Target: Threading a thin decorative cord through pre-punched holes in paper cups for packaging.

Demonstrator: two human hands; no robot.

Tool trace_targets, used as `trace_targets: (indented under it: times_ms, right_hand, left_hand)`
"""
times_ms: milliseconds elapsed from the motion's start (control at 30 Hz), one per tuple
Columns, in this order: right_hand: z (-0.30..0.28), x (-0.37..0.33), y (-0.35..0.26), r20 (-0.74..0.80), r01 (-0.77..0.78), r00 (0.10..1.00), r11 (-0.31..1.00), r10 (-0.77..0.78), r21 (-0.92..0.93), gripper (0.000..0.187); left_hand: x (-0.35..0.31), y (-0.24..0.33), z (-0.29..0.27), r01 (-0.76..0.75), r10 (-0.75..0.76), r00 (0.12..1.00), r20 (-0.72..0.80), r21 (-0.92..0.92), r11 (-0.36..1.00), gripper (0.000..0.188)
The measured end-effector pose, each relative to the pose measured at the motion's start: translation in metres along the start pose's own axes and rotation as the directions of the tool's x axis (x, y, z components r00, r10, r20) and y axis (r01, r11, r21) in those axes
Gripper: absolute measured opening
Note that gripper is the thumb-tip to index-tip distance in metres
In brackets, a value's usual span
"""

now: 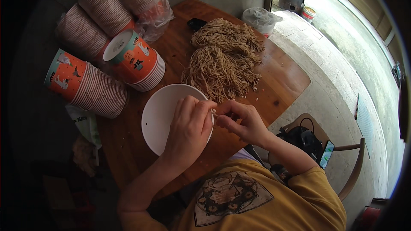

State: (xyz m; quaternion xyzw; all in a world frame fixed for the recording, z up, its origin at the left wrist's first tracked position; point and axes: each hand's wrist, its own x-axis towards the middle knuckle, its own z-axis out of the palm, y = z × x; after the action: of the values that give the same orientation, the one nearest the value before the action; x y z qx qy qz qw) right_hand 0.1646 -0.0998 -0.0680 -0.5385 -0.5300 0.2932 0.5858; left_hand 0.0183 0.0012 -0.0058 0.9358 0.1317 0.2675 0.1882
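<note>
A white round paper bucket (155, 110) stands on the table, its mouth facing up and a small dark hole in its wall. My left hand (190, 122) is closed above its right side, thumb and fingertips pinched together. Just past the rim, my right hand (239, 119) has its thumb and forefinger closed as well, close to the left fingertips. Something small and whitish shows between the two hands, too small to name. Beyond them lies a heap of tan twisted cords (224, 60), with tiny white bits scattered at its near edge.
Nested orange printed paper buckets (137, 62) stand at the left, beside another leaning stack (85, 83). Plastic-wrapped stacks (107, 10) rest behind them. A clear plastic bag (261, 19) sits at the table's far edge. A wooden chair (353, 173) at right holds a black bag (304, 141) and a phone (326, 155).
</note>
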Motion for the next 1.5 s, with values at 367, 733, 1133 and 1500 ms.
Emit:
trace_targets:
  times_ms: [367, 733, 1133, 1500]
  right_hand:
    - [0.001, -0.001, 0.003, 0.025, 0.178, 0.984, 0.962, -0.177, -0.206, 0.007]
    - [0.001, -0.004, 0.003, -0.072, 0.211, 0.973, 0.97, -0.221, -0.118, 0.008]
    - [-0.004, -0.003, 0.004, 0.093, 0.376, 0.927, 0.894, -0.364, -0.245, 0.01]
    - [-0.005, 0.0, -0.023, 0.122, 0.187, 0.977, 0.98, -0.177, -0.073, 0.006]
  left_hand:
    - [0.002, -0.002, 0.0, -0.028, 0.029, 0.999, -0.028, 0.028, 0.999, 0.013]
    - [0.0, -0.001, -0.001, 0.026, -0.028, 0.999, -0.029, -0.06, 0.998, 0.006]
    - [-0.005, -0.001, -0.003, 0.098, -0.102, 0.995, -0.02, -0.142, 0.985, 0.008]
    - [-0.02, 0.016, -0.017, -0.014, 0.025, 0.994, 0.109, -0.103, 0.995, 0.044]
